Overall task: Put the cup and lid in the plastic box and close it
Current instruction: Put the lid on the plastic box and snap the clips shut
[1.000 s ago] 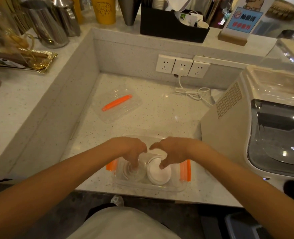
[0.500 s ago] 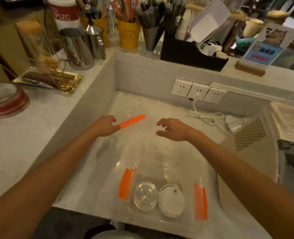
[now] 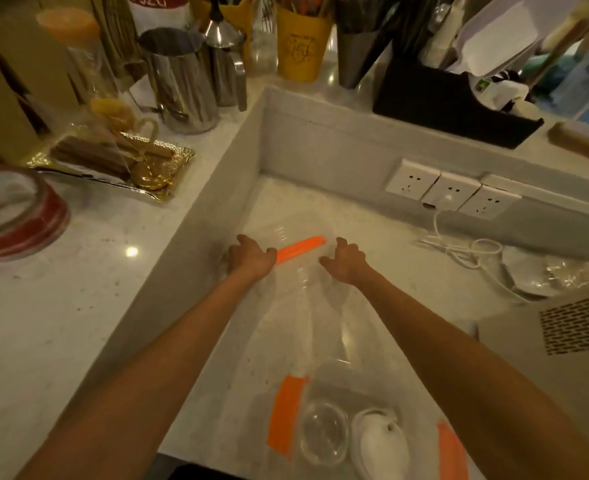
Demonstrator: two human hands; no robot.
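The clear plastic box (image 3: 338, 377) sits at the near edge of the sunken counter, an orange latch (image 3: 284, 414) on each side. Inside it lie a clear cup (image 3: 324, 433) and, to its right, a white lid (image 3: 379, 445). Farther back lies the box's clear cover (image 3: 296, 275) with an orange strip (image 3: 300, 249). My left hand (image 3: 251, 258) curls over the cover's left edge, and my right hand (image 3: 346, 263) grips its right edge. The cover is transparent and its outline is faint.
Steel pitchers (image 3: 182, 77), a gold tray (image 3: 113, 161) and a red-banded tub (image 3: 16, 213) stand on the raised ledge at left. Wall sockets (image 3: 452, 192) and a white cable (image 3: 466, 251) are at back right. An appliance with a perforated grille (image 3: 577, 323) fills the right.
Both hands left the cup and lid in the box, reached forward to the far cover and now close on its two edges. The view tilted forward.
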